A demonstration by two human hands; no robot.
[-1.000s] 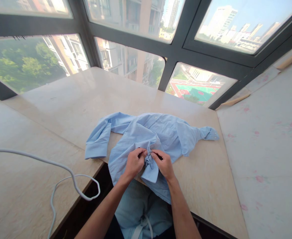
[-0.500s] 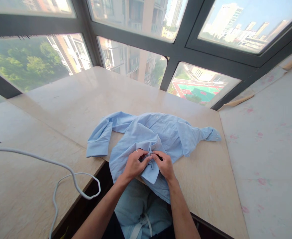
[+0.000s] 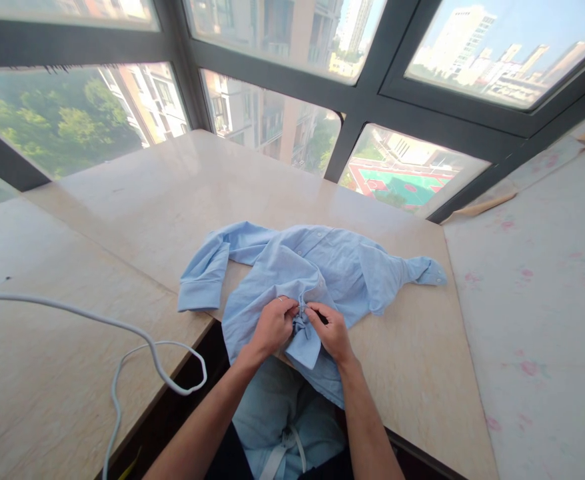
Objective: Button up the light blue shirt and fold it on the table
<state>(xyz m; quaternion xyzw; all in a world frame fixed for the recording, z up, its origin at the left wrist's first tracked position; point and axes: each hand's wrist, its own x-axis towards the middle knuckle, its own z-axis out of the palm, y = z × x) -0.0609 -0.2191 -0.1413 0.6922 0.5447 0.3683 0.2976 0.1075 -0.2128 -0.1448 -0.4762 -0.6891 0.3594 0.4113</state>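
A light blue button-up shirt [image 3: 342, 260] lies spread and wrinkled at the front edge of the sill, its lower part hanging over toward my lap. One sleeve is bent out to the left with its cuff [image 3: 200, 294] flat; the other stretches right to a buttoned cuff [image 3: 431, 272]. My left hand [image 3: 275, 325] pinches gathered cloth near the collar. Facing it, my right hand [image 3: 330, 329] pinches the same bunch of fabric, fingertips almost touching the left ones. What exactly sits between the fingertips is too small to make out. The collar flap [image 3: 304, 350] hangs just below both hands.
A pale stone-like sill [image 3: 122, 220] runs under the windows. On the left, a white cable [image 3: 97, 323] loops over the sill's edge. Dark window frames [image 3: 362, 93] stand behind, and a flowered wall [image 3: 537, 300] bounds the right side. Below the edge is a dark gap.
My left thumb has drawn in from over the collar flap toward the bunched cloth. Both hands keep their pinch at the same spot on the shirt. The whole view has shifted slightly.
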